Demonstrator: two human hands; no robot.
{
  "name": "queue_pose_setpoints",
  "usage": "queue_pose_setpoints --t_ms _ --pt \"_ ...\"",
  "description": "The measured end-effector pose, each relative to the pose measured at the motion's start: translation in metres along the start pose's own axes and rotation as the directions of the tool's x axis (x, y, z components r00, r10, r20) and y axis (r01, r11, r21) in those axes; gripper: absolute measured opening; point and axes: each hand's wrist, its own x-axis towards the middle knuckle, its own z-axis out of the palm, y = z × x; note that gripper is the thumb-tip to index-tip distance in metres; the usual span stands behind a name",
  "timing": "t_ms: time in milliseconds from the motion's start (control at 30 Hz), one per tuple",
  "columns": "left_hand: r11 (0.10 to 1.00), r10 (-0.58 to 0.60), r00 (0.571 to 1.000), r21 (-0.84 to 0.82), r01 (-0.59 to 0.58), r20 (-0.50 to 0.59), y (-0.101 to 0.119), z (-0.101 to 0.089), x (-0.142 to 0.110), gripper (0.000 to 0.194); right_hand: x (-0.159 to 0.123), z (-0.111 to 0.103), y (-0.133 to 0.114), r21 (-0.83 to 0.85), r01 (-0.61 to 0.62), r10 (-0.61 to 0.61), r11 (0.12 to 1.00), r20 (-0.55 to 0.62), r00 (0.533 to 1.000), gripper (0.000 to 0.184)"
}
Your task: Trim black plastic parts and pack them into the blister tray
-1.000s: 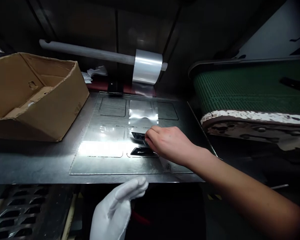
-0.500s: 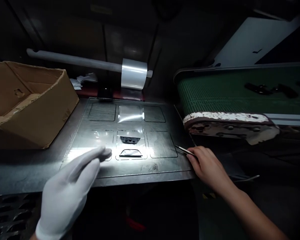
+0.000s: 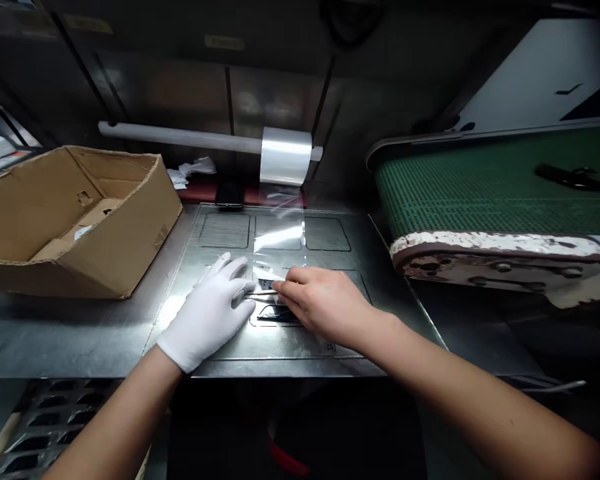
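My right hand (image 3: 325,300), bare, is closed on a thin pen-like tool (image 3: 263,292), whose tip points left. The tool lies over the upper small black part (image 3: 265,285), mostly hidden behind my fingers. Just below, a second black trapezoid part (image 3: 275,313) rests on the marked plate (image 3: 280,343). My left hand (image 3: 210,313), in a white glove, lies with fingers spread on the plate to the left, its thumb and forefinger close to the tool's tip. A strip of clear film (image 3: 280,233) runs down from the film roll (image 3: 286,157) to the parts.
A cardboard box (image 3: 130,247) stands at left, beside a crumpled white cloth (image 3: 195,170). A dark flat object (image 3: 230,195) sits behind the plate. The green conveyor belt (image 3: 460,193) at right carries black parts (image 3: 573,177). Below left is a tray (image 3: 45,420) of dark pieces.
Both hands have come together over the plate's middle: the right moved left with the tool, the left moved right and spread its fingers. My view has shifted slightly left.
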Motion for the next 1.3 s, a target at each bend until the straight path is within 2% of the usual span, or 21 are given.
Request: queue_pose_setpoints --t_ms 67,167,333,400,467,533,633,733,833,933,1100,1200,1300 --pt "1.000 0.010 1.000 0.005 -0.010 0.004 0.000 0.001 0.000 0.020 0.006 0.002 0.002 -0.015 0.008 -0.008 1.000 0.034 0.999 0.029" --pt "0.999 0.048 0.999 -0.011 -0.048 0.006 0.000 0.001 0.003 0.016 -0.015 -0.001 0.025 -0.055 0.026 -0.022 0.998 0.058 0.998 0.029" --pt "0.996 0.082 0.997 -0.045 -0.082 -0.009 -0.001 -0.001 0.006 0.011 -0.106 -0.005 0.092 -0.099 -0.051 0.049 0.994 -0.022 0.999 0.030" --pt "0.995 0.080 0.996 -0.064 -0.083 -0.046 0.003 -0.004 0.004 0.013 -0.140 0.003 0.111 -0.072 -0.132 0.127 0.989 -0.079 0.989 0.031" --pt "0.992 0.087 0.991 -0.081 -0.095 -0.101 0.012 -0.008 0.001 0.015 -0.159 0.018 0.118 -0.042 -0.223 0.214 0.974 -0.148 0.966 0.035" --pt "0.985 0.150 0.985 -0.068 -0.156 -0.088 0.027 -0.011 -0.002 0.018 -0.161 0.035 0.115 -0.012 -0.285 0.276 0.959 -0.207 0.939 0.039" --pt "0.957 0.285 0.955 0.042 -0.289 0.084 0.050 -0.012 -0.003 0.018 -0.145 0.055 0.101 0.050 -0.313 0.315 0.949 -0.252 0.915 0.042" --pt "0.940 0.295 0.942 0.126 -0.316 0.163 0.064 -0.011 -0.001 0.023 -0.133 0.061 0.088 0.124 -0.330 0.352 0.936 -0.340 0.872 0.040" --pt "0.951 0.256 0.957 0.144 -0.274 0.136 0.071 -0.015 -0.002 0.026 -0.135 0.060 0.075 0.188 -0.333 0.383 0.924 -0.447 0.808 0.039" --pt "0.958 0.221 0.970 0.167 -0.235 0.096 0.082 -0.014 -0.009 0.023 -0.140 0.060 0.062 0.274 -0.286 0.392 0.918 -0.534 0.749 0.035" --pt "0.968 0.177 0.980 0.167 -0.189 0.089 0.102 0.010 -0.012 0.013 -0.141 0.069 0.053 0.315 -0.261 0.404 0.913 -0.593 0.697 0.029" --pt "0.989 0.108 0.993 0.098 -0.111 0.041 0.104 0.019 -0.006 0.017 -0.142 0.072 0.054 0.318 -0.265 0.411 0.910 -0.621 0.668 0.027" --pt "0.998 -0.011 0.999 -0.055 0.009 -0.034 0.100 0.012 -0.009 0.016 -0.141 0.074 0.057 0.309 -0.268 0.409 0.912 -0.643 0.647 0.025"
